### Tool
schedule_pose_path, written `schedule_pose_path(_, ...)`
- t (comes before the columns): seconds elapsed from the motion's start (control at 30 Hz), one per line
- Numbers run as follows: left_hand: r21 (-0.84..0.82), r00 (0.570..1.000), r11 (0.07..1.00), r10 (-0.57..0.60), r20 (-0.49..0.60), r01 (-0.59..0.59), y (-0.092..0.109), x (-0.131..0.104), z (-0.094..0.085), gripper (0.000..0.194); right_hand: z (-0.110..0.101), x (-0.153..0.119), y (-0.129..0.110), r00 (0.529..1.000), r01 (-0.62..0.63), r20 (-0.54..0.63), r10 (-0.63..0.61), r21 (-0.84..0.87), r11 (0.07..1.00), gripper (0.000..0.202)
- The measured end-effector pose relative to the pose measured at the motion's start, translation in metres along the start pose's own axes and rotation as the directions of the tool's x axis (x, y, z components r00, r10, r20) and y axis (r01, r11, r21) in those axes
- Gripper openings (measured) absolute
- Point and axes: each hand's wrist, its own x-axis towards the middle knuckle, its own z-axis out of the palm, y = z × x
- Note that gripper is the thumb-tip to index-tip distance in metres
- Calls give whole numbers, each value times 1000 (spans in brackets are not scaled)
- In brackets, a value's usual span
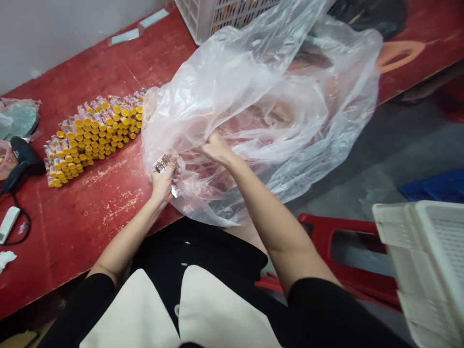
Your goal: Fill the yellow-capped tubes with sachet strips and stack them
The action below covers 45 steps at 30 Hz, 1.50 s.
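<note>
A large clear plastic bag [203,77] lies crumpled and billowing over the red table, with a reddish tone showing through its film. My left hand [163,181] is closed around small shiny printed wrappers [162,163], at the near left edge of the bag. My right hand [217,147] is closed in a fist on the bag's film near its middle; its fingertips are partly hidden. Left of the bag sits a stacked pile of thin tubes with yellow ends [96,133], wrapped in printed film.
A black hair dryer [27,162] and a white power strip [9,224] lie at the table's left. Behind the bag stands a white crate [205,19]. An orange handle [400,53] juts out beyond it. At right are a red stool [326,227] and stacked white baskets [409,256].
</note>
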Motion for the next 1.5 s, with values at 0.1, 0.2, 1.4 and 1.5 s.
schedule_pose_path(0.1,-22,1000,1000,-9,-23,9,-10,2,6,50,2,-53,-10,994,-111,33,106,359,927,27)
schedule_pose_path(0.2,-18,1000,999,-27,3,27,-21,0,15,51,13,-88,-22,979,-135,-26,201,655,743,38)
schedule_pose_path(1.4,1,941,985,-164,297,171,13,-43,30,57,-43,-168,-60,806,300,-496,-323,-128,945,42)
schedule_pose_path(1.5,29,942,992,-123,311,120,13,-45,28,62,-41,-171,-56,898,271,-380,-222,80,959,46)
